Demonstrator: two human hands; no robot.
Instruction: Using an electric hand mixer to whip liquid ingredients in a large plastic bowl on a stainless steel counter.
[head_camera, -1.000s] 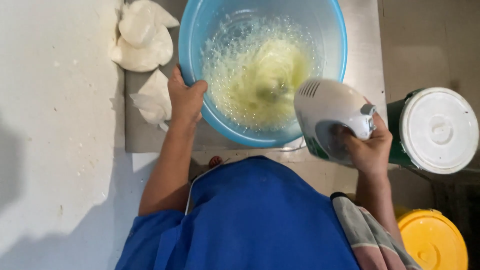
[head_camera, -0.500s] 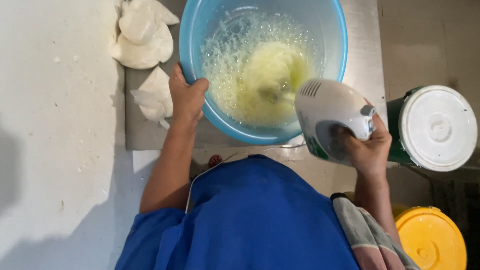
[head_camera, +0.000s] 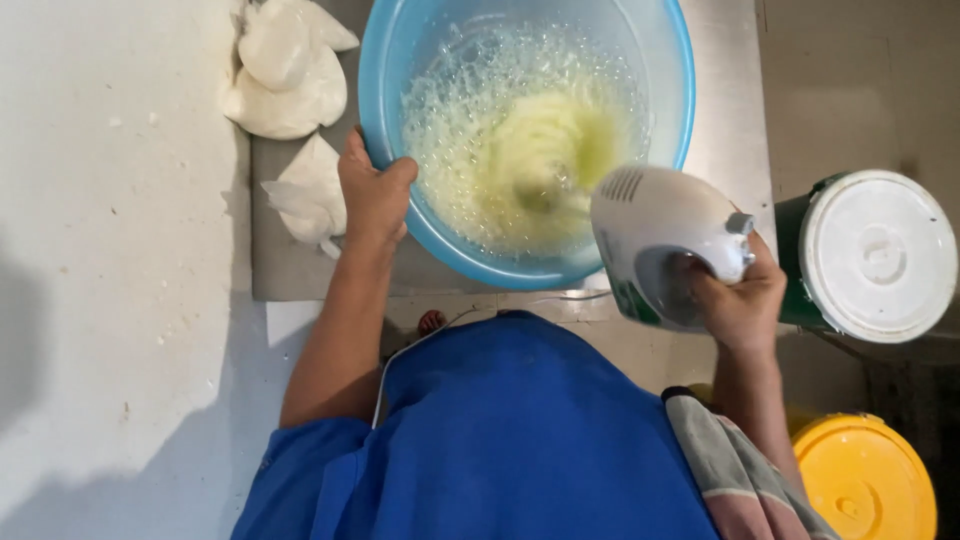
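Note:
A large blue plastic bowl stands on a steel table and holds a frothy pale yellow mixture. My left hand grips the bowl's near left rim. My right hand holds the handle of a white electric hand mixer, tilted over the bowl's near right edge. Its beaters are down in the mixture and blurred.
Several white filled plastic bags lie on the table left of the bowl. A green bucket with a white lid stands at the right, a yellow-lidded bucket below it. A white wall fills the left.
The froth in the bowl has swirled and shifted. The mixer and my right hand have drifted slightly right and down; my left hand keeps its grip on the rim.

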